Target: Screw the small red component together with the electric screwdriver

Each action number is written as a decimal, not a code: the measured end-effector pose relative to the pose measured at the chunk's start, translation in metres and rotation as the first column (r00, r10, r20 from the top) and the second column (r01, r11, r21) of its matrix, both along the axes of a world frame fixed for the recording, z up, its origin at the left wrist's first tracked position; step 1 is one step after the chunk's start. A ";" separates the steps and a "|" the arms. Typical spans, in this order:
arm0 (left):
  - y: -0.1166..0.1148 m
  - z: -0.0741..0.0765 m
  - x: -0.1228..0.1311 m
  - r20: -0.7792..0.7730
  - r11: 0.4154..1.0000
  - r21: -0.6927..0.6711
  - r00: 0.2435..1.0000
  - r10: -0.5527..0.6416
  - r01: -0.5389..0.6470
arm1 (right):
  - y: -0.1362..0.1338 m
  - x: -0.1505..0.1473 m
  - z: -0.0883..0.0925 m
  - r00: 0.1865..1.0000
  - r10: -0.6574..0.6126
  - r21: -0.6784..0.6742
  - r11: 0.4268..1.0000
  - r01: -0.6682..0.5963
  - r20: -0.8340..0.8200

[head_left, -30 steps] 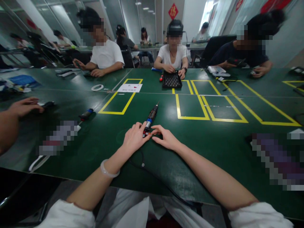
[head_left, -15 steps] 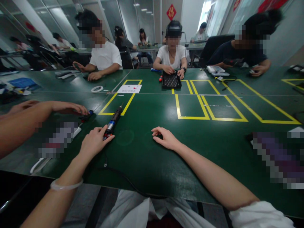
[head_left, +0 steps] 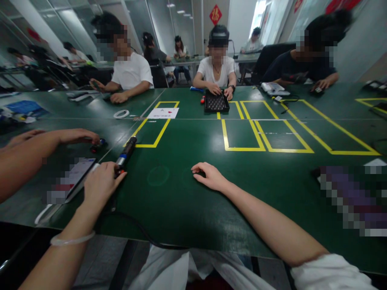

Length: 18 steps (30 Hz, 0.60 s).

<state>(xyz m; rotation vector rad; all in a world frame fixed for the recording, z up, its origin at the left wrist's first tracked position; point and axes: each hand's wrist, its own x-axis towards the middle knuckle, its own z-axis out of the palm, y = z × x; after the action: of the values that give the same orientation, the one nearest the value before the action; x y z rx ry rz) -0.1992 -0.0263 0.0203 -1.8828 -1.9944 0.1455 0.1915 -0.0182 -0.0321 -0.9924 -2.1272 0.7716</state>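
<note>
My left hand [head_left: 101, 183] is wrapped round the rear end of a corded electric screwdriver [head_left: 125, 154], black with a blue and silver band. The tool lies low over the green table, its front end pointing away from me. Part of its rear is hidden by my fingers, and a black cable [head_left: 142, 229] runs from near it toward the table's front edge. My right hand [head_left: 210, 176] rests on the table, fingers loosely bent, thumb apart from them, with nothing between.
A co-worker's hand [head_left: 80, 136] at the left touches a small dark object [head_left: 98, 145]. Nearby lies a tablet-like device [head_left: 79, 173]. Yellow tape outlines [head_left: 244, 149] mark the table [head_left: 187, 217]. Across from me, a person handles a black tray [head_left: 217, 105]. A white sheet [head_left: 163, 113] and tape roll [head_left: 121, 114] lie ahead.
My left hand has moved left with the electric screwdriver. The co-worker's hand and the small dark object have shifted left too. My right hand has stayed in place.
</note>
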 end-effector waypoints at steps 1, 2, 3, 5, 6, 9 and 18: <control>-0.001 0.000 0.003 -0.009 1.000 -0.001 1.000 -0.008 0.008 | 0.000 0.000 0.000 1.000 0.001 0.004 1.000 -0.001 0.007; -0.002 0.001 0.005 -0.012 1.000 -0.009 1.000 -0.007 0.007 | 0.000 0.000 0.000 1.000 0.001 0.007 1.000 -0.001 0.014; -0.001 0.002 0.006 -0.012 1.000 -0.019 1.000 0.003 -0.004 | 0.000 0.000 0.000 1.000 0.002 0.010 1.000 -0.002 0.019; 0.001 0.006 0.005 -0.016 0.998 -0.045 0.999 0.043 -0.044 | 0.001 0.000 0.000 1.000 0.002 0.017 1.000 -0.003 0.027; 0.002 0.009 0.005 -0.018 0.996 -0.061 0.998 0.057 -0.058 | 0.001 0.000 -0.001 1.000 0.001 0.021 1.000 -0.002 0.029; 0.003 0.018 0.012 0.023 0.993 -0.060 0.994 0.108 -0.106 | 0.002 0.000 -0.001 0.999 0.001 0.028 1.000 -0.002 0.034; 0.017 0.009 0.125 0.918 0.934 -0.034 0.381 -0.112 0.356 | 0.003 0.000 -0.003 1.000 -0.004 0.018 1.000 0.003 0.010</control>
<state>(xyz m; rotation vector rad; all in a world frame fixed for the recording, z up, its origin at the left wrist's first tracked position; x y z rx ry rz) -0.0738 -0.0091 0.0292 -2.7472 -2.3007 -1.0365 0.1914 -0.0153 -0.0347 -0.9922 -2.1366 0.7459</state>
